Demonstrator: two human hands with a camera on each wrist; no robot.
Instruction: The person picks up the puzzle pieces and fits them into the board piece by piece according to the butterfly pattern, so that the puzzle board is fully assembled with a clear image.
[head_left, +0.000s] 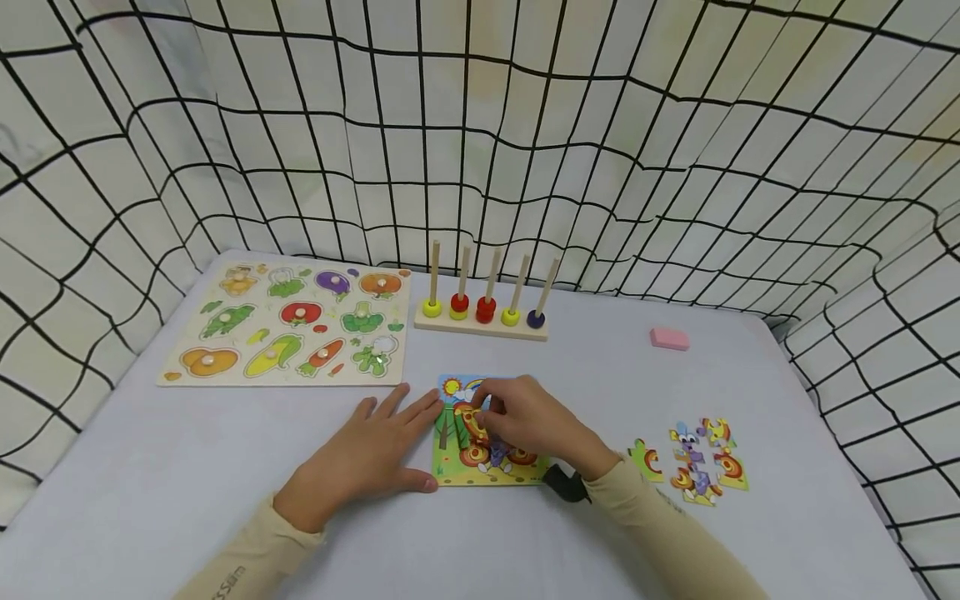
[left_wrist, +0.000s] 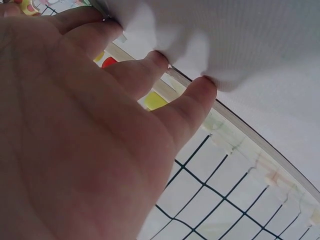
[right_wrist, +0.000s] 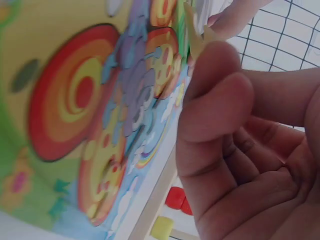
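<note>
The right hand [head_left: 528, 421] pinches a small jigsaw piece [right_wrist: 196, 37] over the jigsaw board [head_left: 468, 477]; the left hand [head_left: 367, 454] lies palm down, fingers spread, its fingertips at the board's left edge. Beyond the far edge, a strip of tabletop [head_left: 517, 542] separates the board from the bead stacker [head_left: 480, 327]; the vegetable peg puzzle [head_left: 262, 380] ends just beside that stacker; rightward, a wider stretch reaches loose jigsaw pieces [head_left: 701, 487] and, farther back, a pink block [head_left: 669, 338].

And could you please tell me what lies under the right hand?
The picture puzzle: its sun and lower edge show in the head view, but the right hand covers its upper right part there.
</note>
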